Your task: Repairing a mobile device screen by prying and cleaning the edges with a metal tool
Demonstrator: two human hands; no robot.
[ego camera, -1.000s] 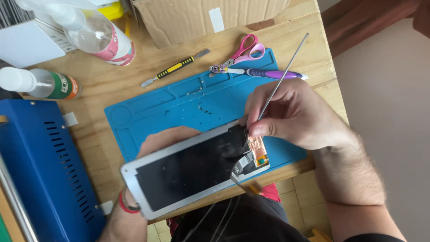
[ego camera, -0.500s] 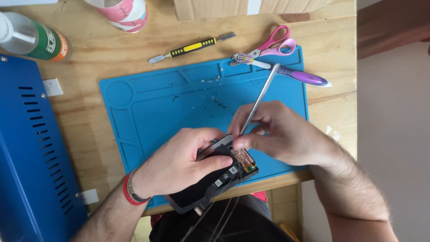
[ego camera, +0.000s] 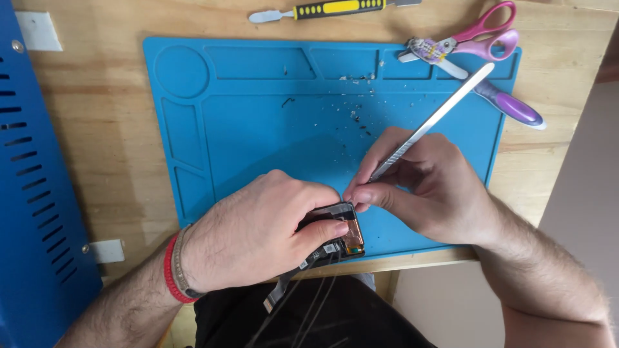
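Right now, in the head view, I see my left hand (ego camera: 258, 238) clamped over a small electronic device (ego camera: 342, 235) at the near edge of the blue work mat (ego camera: 258, 116), fingers curled across its top so that only its right end shows: a dark frame with a copper-coloured patch. Thin dark cables and a pale ribbon (ego camera: 277, 293) hang from it over the table's near edge toward my lap.

My right hand (ego camera: 432, 187) is closed in a pen grip round a slim metal pry tool (ego camera: 432, 119). Its long axis runs diagonally, from the far right corner of the mat down and left to the device's upper right corner, where the tip meets the frame just under my thumb. The device lies directly left of and below that grip, touching both hands; the right hand does the working, the left only pins.

Small dark and pale crumbs (ego camera: 358, 119) lie scattered mid-mat. At the mat's far right corner are pink-handled scissors (ego camera: 477, 35) and a purple-handled tool (ego camera: 509, 106), the pry tool's end crossing over them. Beyond the far edge, on the bare wooden table (ego camera: 97, 129), lies a yellow-and-black spudger (ego camera: 329, 9). A blue perforated metal case (ego camera: 32, 193) stands along the left edge, with white blank tabs (ego camera: 39, 31) near its far and near ends. I can make out no labels.
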